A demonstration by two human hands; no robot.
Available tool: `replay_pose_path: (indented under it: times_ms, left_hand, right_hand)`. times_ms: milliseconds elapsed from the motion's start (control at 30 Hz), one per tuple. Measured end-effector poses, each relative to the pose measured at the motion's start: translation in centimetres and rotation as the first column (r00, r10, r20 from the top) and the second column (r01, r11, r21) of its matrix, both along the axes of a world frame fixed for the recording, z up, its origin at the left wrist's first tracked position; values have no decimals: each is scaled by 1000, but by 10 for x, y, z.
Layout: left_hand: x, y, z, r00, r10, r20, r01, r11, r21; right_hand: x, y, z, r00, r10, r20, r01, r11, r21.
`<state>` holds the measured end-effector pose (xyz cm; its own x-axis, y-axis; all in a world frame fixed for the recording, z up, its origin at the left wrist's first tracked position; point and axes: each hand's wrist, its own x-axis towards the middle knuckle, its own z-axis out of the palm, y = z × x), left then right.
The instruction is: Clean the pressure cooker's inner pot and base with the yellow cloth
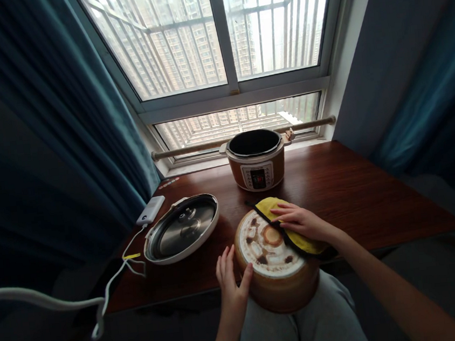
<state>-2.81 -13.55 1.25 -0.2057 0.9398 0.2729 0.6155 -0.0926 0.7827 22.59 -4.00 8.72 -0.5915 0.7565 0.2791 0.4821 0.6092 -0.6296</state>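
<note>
A brown pot rests upside down over my lap at the table's front edge. Its pale round base faces up, with brown stains and dark spots. My left hand steadies the pot's left side, thumb and fingers apart against the wall. Pressed on the right part of the base is a yellow cloth with black edging. My right hand lies over that cloth and holds it to the pot. Behind stands a brown and white electric cooker, lidless, its dark inside showing and its panel display lit.
Left on the wooden table lies a round lid, its metal inner side up. Beside it are a white power bank and a white cable running off left. A window and blue curtains border the table.
</note>
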Motion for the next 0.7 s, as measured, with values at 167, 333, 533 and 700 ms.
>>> replay_pose_path:
  times_ms: [167, 333, 533, 700]
  left_hand:
    - [1, 1, -2, 1000, 13, -3, -12, 1000, 18]
    - [3, 0, -2, 1000, 5, 13, -5, 1000, 13]
    - [7, -3, 4, 1000, -4, 29, 6, 998, -65]
    - [5, -3, 5, 999, -15, 49, 20, 995, -96]
  right_hand:
    - [-46, 12, 13, 957, 188, 219, -224, 963, 150]
    - [-53, 34, 3, 967, 73, 245, -103, 988, 114]
    - [-11, 54, -24, 918, -334, -213, 213, 869, -447]
    - [11, 28, -47, 807, -448, -384, 189, 812, -552]
